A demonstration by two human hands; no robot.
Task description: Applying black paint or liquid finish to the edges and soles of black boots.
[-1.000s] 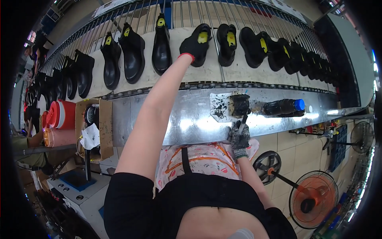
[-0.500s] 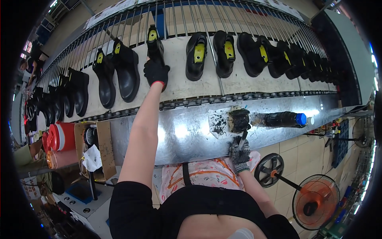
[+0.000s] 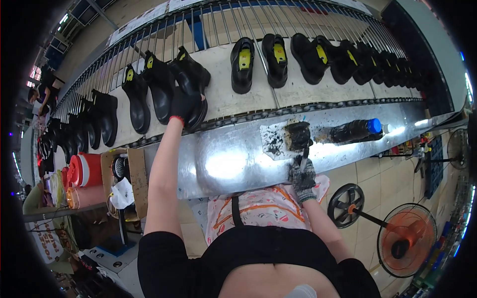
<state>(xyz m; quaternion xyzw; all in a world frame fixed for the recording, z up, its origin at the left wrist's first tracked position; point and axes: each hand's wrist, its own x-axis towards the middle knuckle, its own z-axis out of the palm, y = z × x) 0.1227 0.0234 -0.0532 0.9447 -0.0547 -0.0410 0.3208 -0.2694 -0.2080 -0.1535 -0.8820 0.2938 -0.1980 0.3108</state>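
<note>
In a black glove with a red cuff, my left hand (image 3: 185,107) is closed round the front part of a black ankle boot (image 3: 190,74) on the rack. Close to its left stand two more black boots, one of them (image 3: 160,87) almost touching the held one. My right hand (image 3: 302,179), in a grey glove stained black, grips a thin-handled tool (image 3: 304,153) over the metal bench. The tool's tip meets a black-smeared block (image 3: 298,135), and I cannot tell whether they are one piece. Under the block lies a white sheet (image 3: 272,141) with black smears.
A row of black shoes (image 3: 243,64) with yellow insoles runs rightward along the rack. A chain (image 3: 248,117) borders the metal bench (image 3: 223,169). On the bench lies a dark bottle (image 3: 353,131) with a blue cap. A red jug (image 3: 84,169), carton (image 3: 136,181) and orange fan (image 3: 407,241) stand around.
My left hand has moved slightly left and toward me, turning the held boot so its toe points nearer me, beside the neighbouring boot. My right hand keeps its grip on the tool.
</note>
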